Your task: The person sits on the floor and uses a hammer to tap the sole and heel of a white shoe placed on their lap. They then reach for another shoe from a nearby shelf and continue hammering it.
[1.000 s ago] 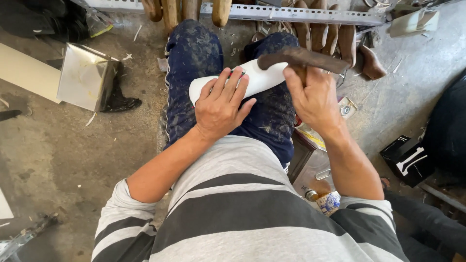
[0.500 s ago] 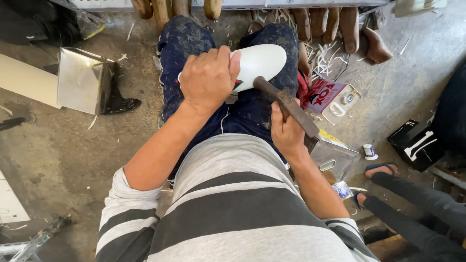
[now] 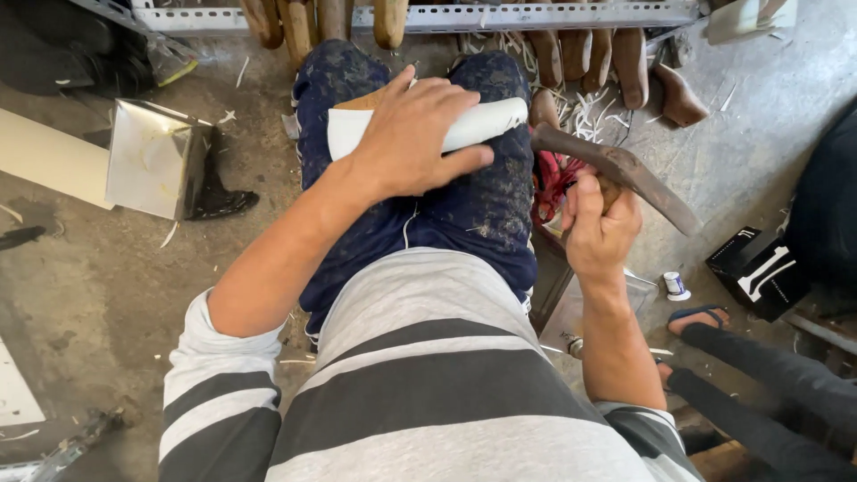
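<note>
My left hand [image 3: 412, 136] presses down over a white shoe upper on a wooden last [image 3: 482, 122] that lies across my lap, on dark blue spattered trousers [image 3: 482, 210]. Only the white ends show on either side of the hand. My right hand [image 3: 600, 223] grips the handle of a rusty brown hammer [image 3: 625, 170], held to the right of my knees, its head pointing left toward the white piece but apart from it.
A metal rack rail [image 3: 536, 16] with several wooden lasts [image 3: 629, 58] stands ahead. A shiny metal box [image 3: 152, 161] sits on the concrete floor at left. A black box [image 3: 759, 268], a small white jar [image 3: 676, 286] and another person's sandalled foot [image 3: 701, 317] are at right.
The white piece has turned flatter across my lap under my left hand. My right hand has pulled the hammer away from it, out to the right.
</note>
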